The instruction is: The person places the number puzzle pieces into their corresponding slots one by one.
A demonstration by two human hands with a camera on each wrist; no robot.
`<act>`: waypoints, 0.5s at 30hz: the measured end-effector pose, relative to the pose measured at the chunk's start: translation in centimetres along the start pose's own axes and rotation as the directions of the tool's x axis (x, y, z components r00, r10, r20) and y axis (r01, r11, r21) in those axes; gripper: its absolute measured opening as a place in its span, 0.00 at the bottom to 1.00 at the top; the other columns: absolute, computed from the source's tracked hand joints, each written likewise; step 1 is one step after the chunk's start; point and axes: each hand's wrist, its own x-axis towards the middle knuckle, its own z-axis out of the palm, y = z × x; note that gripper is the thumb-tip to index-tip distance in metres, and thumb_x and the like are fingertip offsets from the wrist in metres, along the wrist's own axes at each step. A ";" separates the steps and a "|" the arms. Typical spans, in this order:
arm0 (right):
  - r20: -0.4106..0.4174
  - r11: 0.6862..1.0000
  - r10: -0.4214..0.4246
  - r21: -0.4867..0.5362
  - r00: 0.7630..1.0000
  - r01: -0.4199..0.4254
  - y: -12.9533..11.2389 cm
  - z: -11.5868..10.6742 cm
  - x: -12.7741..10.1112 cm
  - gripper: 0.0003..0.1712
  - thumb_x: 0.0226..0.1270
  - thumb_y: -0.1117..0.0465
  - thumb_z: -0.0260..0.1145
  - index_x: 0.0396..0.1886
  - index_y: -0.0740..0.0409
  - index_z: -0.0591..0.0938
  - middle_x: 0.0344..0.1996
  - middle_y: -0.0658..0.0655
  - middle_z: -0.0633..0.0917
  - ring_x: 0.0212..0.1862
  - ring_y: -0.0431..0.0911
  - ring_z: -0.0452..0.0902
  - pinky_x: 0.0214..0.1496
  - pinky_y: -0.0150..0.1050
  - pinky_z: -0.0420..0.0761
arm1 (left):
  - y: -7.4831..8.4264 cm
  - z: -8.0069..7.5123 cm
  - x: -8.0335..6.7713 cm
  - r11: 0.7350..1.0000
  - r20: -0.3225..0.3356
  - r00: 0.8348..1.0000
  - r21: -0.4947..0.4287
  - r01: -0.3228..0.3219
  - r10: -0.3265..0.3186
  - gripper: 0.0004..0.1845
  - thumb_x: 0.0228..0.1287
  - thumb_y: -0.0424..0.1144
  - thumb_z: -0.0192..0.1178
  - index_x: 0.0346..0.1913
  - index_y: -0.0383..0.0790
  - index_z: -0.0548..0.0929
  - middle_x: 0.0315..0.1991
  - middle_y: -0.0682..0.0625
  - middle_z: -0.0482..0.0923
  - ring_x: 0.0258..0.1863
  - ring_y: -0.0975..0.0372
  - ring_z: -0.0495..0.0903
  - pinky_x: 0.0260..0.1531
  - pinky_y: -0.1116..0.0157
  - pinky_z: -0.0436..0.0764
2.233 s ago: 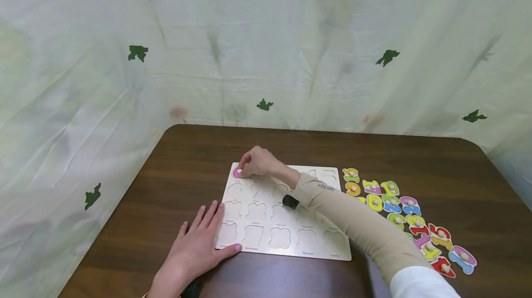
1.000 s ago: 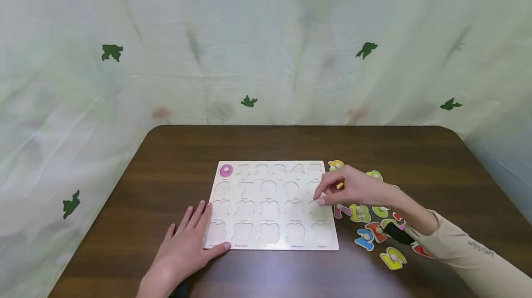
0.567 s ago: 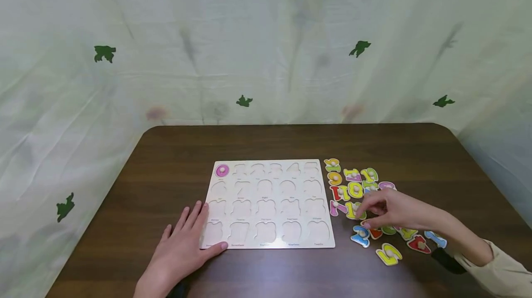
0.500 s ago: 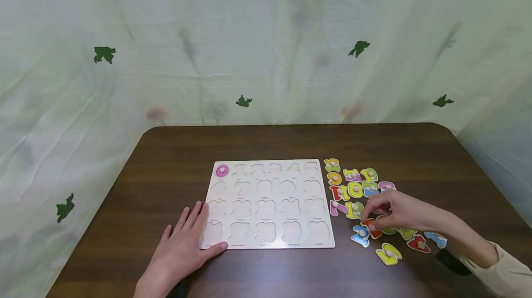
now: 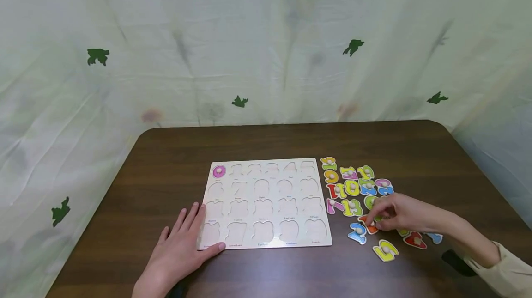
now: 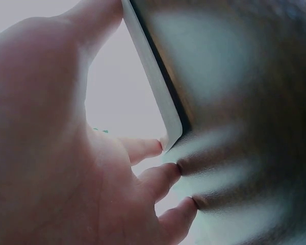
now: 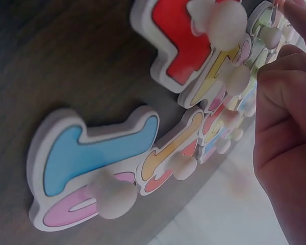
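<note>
Just right of the white board (image 5: 253, 202), the right hand (image 5: 402, 215) pinches an orange-red piece (image 5: 371, 230) (knob's hidden, fwiw); left hand (image 5: 178, 246) rests at the board's corner, fingers apart.

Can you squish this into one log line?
left hand: touching puzzle board | right hand: pinching red-orange piece | pink zero: in board

Plain beige fabric sleeve (image 5: 509, 263), right arm, creased cuff; small black rounded object (image 5: 459, 262) beside cuff.
</note>
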 end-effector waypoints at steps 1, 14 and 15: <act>-0.002 1.000 0.011 0.003 1.000 -0.011 0.0 0.0 0.0 0.10 0.66 0.64 0.68 0.44 0.46 0.88 0.30 0.46 0.81 0.26 0.40 0.70 0.25 0.32 0.73 | 0.0 0.0 0.0 1.000 0.001 1.000 0.000 0.000 0.000 0.62 0.51 0.81 0.50 0.77 0.38 0.55 0.77 0.39 0.49 0.74 0.40 0.48 0.60 0.29 0.53; -0.035 1.000 -0.016 -0.012 0.999 0.015 0.2 -0.2 0.6 0.10 0.65 0.66 0.68 0.44 0.50 0.87 0.31 0.43 0.83 0.24 0.39 0.69 0.25 0.31 0.73 | 0.0 0.0 0.1 1.000 0.006 1.000 0.006 0.000 0.000 0.62 0.51 0.81 0.50 0.77 0.37 0.55 0.77 0.37 0.49 0.74 0.39 0.48 0.59 0.29 0.53; -0.039 1.000 -0.012 -0.021 0.999 0.011 0.2 -0.1 0.6 0.09 0.65 0.65 0.69 0.43 0.49 0.87 0.29 0.43 0.81 0.24 0.38 0.68 0.25 0.31 0.73 | 0.0 0.0 0.1 1.000 0.007 1.000 0.006 0.000 -0.001 0.62 0.50 0.81 0.50 0.77 0.37 0.55 0.77 0.37 0.49 0.74 0.39 0.48 0.59 0.29 0.53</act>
